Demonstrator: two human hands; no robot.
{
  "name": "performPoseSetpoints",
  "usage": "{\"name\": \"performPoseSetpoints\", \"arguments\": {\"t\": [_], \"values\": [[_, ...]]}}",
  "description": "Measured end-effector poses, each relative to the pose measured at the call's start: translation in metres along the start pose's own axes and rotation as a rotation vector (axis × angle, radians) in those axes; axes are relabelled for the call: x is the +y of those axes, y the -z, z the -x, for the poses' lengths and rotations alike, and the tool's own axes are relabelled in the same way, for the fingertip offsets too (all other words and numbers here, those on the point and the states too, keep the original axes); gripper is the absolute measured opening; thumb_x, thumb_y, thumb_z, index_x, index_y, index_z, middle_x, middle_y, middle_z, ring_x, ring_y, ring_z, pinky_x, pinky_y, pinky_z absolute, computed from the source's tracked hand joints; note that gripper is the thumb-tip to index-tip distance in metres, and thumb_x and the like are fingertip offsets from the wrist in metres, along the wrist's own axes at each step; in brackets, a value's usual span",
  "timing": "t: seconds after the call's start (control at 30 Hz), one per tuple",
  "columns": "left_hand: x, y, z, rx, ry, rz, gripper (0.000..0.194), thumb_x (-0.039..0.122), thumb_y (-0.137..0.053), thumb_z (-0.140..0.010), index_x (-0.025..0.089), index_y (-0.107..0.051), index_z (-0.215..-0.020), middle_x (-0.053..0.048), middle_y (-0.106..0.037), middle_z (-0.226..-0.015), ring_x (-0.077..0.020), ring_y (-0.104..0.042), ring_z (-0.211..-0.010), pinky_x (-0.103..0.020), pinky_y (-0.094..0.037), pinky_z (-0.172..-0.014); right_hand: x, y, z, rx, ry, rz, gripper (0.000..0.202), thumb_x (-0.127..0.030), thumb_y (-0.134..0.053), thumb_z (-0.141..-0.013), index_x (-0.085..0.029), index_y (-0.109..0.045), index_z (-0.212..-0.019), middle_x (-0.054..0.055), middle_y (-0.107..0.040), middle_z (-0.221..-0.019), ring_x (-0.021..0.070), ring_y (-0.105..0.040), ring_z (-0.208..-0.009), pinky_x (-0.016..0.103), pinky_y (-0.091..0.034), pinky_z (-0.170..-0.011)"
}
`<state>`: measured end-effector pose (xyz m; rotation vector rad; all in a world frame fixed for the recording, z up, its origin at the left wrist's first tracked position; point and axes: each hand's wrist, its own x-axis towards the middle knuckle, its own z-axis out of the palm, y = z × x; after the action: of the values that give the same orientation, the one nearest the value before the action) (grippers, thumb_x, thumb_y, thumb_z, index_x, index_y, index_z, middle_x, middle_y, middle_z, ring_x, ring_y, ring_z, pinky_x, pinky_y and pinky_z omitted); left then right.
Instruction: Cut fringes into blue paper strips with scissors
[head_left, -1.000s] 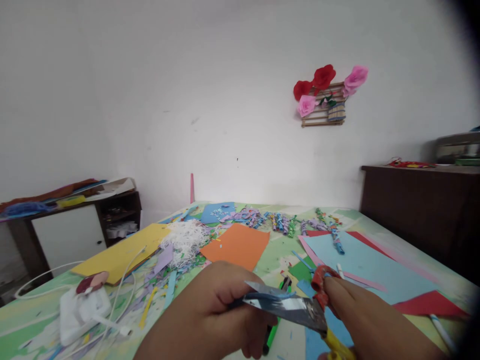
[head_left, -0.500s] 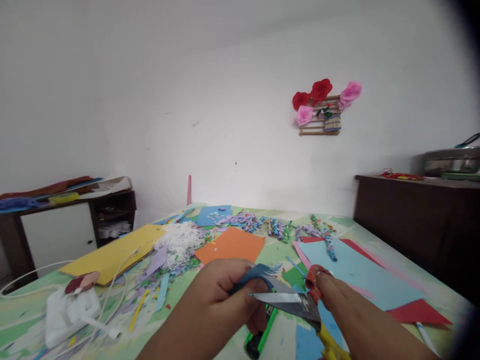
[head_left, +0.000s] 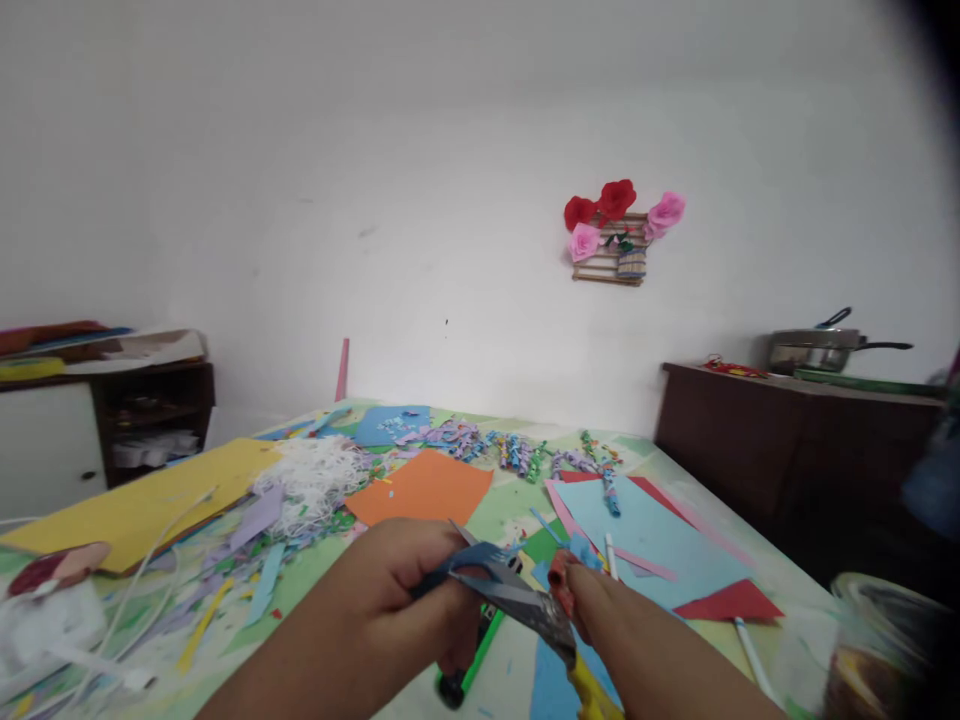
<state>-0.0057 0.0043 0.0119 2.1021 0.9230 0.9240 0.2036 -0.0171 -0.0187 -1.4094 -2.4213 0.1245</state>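
Observation:
My left hand (head_left: 375,610) pinches a folded strip of dark blue paper (head_left: 484,556) whose far end is cut into a fringe. My right hand (head_left: 611,610) grips scissors (head_left: 529,603) with a red handle loop and a yellow one. Their blades are apart and lie at the blue strip, close to my left fingers. Beneath my hands is a green and black utility knife (head_left: 480,655), partly covered by the left hand. A light blue paper piece (head_left: 555,680) lies under the scissors.
Orange paper (head_left: 424,485), yellow sheets (head_left: 150,500) and a heap of white shreds (head_left: 315,480) lie beyond my left hand. Light blue paper (head_left: 645,530) lies over red and pink sheets. Curled paper pieces (head_left: 514,452) sit farther back. A glass jar (head_left: 885,650) stands at right.
My view has swung to the right, so the table's things appear farther left and the jar has come into view. The scissor blades have moved up onto the blue strip.

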Motion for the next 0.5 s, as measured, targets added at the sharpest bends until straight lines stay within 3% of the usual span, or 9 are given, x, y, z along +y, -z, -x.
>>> {"name": "performPoseSetpoints", "arguments": {"t": [0.17,0.33,0.5], "values": [[0.002,0.001,0.003,-0.004,-0.033,0.008,0.029,0.011,-0.043,-0.074,0.016,-0.054,-0.048,0.002,-0.057,-0.05,-0.0098,-0.054,-0.05,-0.016,-0.04,-0.048,0.001,-0.004,0.0,-0.038,-0.027,-0.016,0.054,-0.016,-0.06,-0.059,-0.009,-0.048,-0.111,0.017,-0.057,-0.109,0.0267,-0.053,-0.1,0.036,-0.042,-0.084],[0.0,0.001,0.003,0.001,-0.045,0.029,0.029,0.011,-0.042,-0.074,0.016,-0.053,-0.047,0.002,-0.056,-0.049,-0.0094,-0.054,-0.049,-0.016,-0.04,-0.049,0.0,-0.005,-0.003,-0.016,-0.02,-0.027,0.053,-0.014,-0.059,-0.057,-0.014,-0.048,-0.11,0.014,-0.058,-0.107,0.0268,-0.055,-0.096,0.036,-0.043,-0.08],[0.0,0.0,0.002,-0.015,-0.01,0.102,0.026,0.011,-0.043,-0.073,0.016,-0.05,-0.048,0.003,-0.053,-0.049,-0.0094,-0.052,-0.049,-0.017,-0.04,-0.049,-0.01,0.003,-0.002,0.023,-0.095,0.011,0.044,-0.025,-0.066,-0.057,-0.018,-0.053,-0.099,0.011,-0.062,-0.096,0.027,-0.058,-0.087,0.035,-0.045,-0.073]]}}
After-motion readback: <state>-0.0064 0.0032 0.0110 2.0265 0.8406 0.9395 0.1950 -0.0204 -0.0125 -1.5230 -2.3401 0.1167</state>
